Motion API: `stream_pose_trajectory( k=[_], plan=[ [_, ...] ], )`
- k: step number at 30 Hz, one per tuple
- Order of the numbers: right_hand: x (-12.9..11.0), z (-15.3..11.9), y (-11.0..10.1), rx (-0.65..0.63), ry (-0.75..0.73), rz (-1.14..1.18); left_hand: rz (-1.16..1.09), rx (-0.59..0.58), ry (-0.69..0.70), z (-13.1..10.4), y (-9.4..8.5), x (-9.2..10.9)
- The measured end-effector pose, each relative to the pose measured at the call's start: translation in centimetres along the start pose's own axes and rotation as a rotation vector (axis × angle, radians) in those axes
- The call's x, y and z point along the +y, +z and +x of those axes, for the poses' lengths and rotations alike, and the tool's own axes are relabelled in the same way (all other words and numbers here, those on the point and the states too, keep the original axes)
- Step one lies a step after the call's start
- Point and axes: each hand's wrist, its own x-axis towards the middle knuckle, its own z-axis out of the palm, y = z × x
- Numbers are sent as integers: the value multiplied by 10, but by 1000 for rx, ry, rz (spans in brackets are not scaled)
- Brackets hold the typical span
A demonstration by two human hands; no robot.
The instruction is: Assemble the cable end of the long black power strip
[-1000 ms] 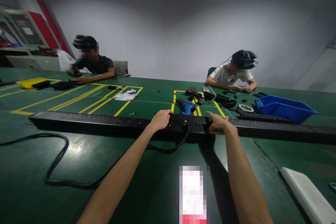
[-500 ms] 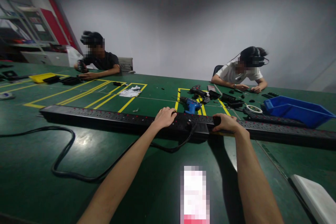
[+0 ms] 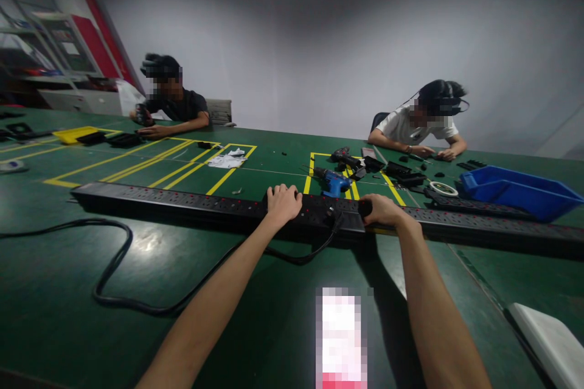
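A long black power strip with a row of sockets and small red marks lies across the green table. My left hand is wrapped over its top, right of the middle, with the fingers curled on the far edge. At the strip's right end, my right hand grips it between thumb and fingers; the exact contact is partly hidden. Between the hands, a black plug sits on the strip, and its black cable loops over the table to the left. Another black strip continues to the right.
Beyond the strip lie a blue cordless drill, a second drill, black parts and a tape roll. A blue bin stands at right, a yellow tray at far left. Two people sit across the table.
My right hand has moved a little left, closer in on the strip's right end. My left hand has shifted slightly left along the strip. The strip looks nearly unmoved.
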Motion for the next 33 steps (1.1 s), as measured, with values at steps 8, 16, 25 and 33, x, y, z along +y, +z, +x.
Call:
stream_pose_trajectory(
  k=[8, 16, 25, 33],
  plan=[
    [15, -8, -6, -36, 6, 95, -31, -26, -38, 0, -1, 2],
    [21, -8, -4, -13, -64, 126, -21, -16, -64, -1, -2, 3],
    [2, -7, -18, -61, -40, 184, -54, 14, -47, -7, -11, 4],
    [-108, -142, -140, 63, -330, 227, -248, -323, 295, -33, -151, 35]
  ],
)
